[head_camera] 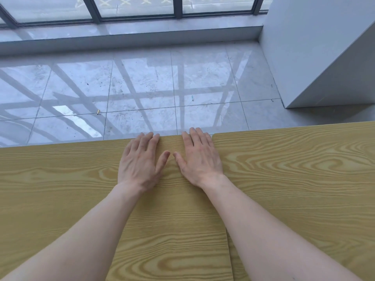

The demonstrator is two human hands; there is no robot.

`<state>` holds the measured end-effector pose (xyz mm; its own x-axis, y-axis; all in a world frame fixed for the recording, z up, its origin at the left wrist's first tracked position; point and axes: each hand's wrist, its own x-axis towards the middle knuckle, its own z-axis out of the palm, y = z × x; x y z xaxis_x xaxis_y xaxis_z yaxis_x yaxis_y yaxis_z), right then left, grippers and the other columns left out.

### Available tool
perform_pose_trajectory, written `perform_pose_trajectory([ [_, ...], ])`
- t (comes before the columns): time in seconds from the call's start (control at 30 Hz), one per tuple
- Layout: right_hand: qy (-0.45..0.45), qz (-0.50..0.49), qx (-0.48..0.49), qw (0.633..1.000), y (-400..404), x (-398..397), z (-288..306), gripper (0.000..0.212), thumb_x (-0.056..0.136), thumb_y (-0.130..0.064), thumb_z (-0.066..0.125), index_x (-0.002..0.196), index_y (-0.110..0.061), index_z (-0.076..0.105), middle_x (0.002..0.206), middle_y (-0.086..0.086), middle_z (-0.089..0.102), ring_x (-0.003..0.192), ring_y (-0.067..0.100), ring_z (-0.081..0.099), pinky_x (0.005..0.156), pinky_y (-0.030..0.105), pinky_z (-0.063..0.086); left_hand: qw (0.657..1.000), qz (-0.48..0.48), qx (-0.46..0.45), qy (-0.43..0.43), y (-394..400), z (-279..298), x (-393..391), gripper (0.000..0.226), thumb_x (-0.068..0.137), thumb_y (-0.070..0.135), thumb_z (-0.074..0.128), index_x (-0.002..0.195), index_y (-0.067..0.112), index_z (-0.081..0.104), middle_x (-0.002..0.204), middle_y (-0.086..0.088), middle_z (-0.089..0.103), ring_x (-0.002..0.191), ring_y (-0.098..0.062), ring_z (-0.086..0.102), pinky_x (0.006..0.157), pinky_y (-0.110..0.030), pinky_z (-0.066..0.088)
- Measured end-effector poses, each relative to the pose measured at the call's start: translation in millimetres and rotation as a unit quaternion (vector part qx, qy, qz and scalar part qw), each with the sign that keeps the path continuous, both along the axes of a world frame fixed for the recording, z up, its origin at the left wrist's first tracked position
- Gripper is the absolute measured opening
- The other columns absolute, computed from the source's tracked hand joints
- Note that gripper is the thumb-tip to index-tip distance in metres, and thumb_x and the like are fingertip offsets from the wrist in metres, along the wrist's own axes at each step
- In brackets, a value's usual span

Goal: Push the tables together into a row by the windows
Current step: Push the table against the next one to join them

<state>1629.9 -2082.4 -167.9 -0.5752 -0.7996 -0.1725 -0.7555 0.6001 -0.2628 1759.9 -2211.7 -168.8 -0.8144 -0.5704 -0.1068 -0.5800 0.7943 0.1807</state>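
Two light wood-grain tables fill the lower half of the head view, side by side. The left table (50,189) and the right table (304,179) meet along a narrow seam that runs under my right forearm. My left hand (140,161) lies flat, palm down, on the left table with its fingertips at the far edge. My right hand (199,157) lies flat beside it, fingers reaching the far edge next to the seam's corner. Neither hand holds anything. The windows (132,9) run across the top, beyond a strip of floor.
Glossy grey floor tiles (142,88) stretch between the tables' far edge and a low window sill (129,35). A white wall block (324,53) juts out at the right. Small bits of debris (98,112) lie on the tiles.
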Motion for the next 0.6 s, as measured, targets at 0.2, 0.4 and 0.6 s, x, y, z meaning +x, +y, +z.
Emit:
perform_pose_trajectory([
  [0.2, -0.040, 0.018, 0.041, 0.998, 50, 21, 34, 0.071, 0.105, -0.055, 0.035, 0.161, -0.014, 0.025, 0.170, 0.011, 0.021, 0.159, 0.025, 0.013, 0.130, 0.042, 0.008, 1.000, 0.005, 0.020, -0.005, 33, 35, 21, 0.073, 0.099, 0.068, 0.017, 0.156, 0.027, 0.036, 0.159, 0.001, 0.043, 0.149, -0.023, 0.034, 0.124, -0.042, 0.022],
  [0.4, -0.045, -0.011, 0.053, 0.998, 86, 44, 74, 0.070, 0.105, -0.057, 0.036, 0.161, -0.017, 0.025, 0.170, 0.009, 0.021, 0.158, 0.024, 0.014, 0.130, 0.040, 0.009, 1.000, -0.016, 0.019, 0.012, 61, 77, 42, 0.071, 0.100, 0.068, 0.019, 0.157, 0.028, 0.034, 0.160, 0.004, 0.042, 0.150, -0.020, 0.031, 0.126, -0.040, 0.018],
  [0.6, -0.035, -0.039, 0.057, 0.997, 117, 76, 123, 0.074, 0.105, -0.059, 0.034, 0.162, -0.014, 0.020, 0.171, 0.010, 0.017, 0.159, 0.026, 0.010, 0.130, 0.040, 0.007, 0.999, -0.043, 0.009, 0.025, 88, 114, 75, 0.075, 0.098, 0.071, 0.016, 0.157, 0.028, 0.033, 0.162, 0.003, 0.039, 0.154, -0.020, 0.026, 0.128, -0.040, 0.013],
])
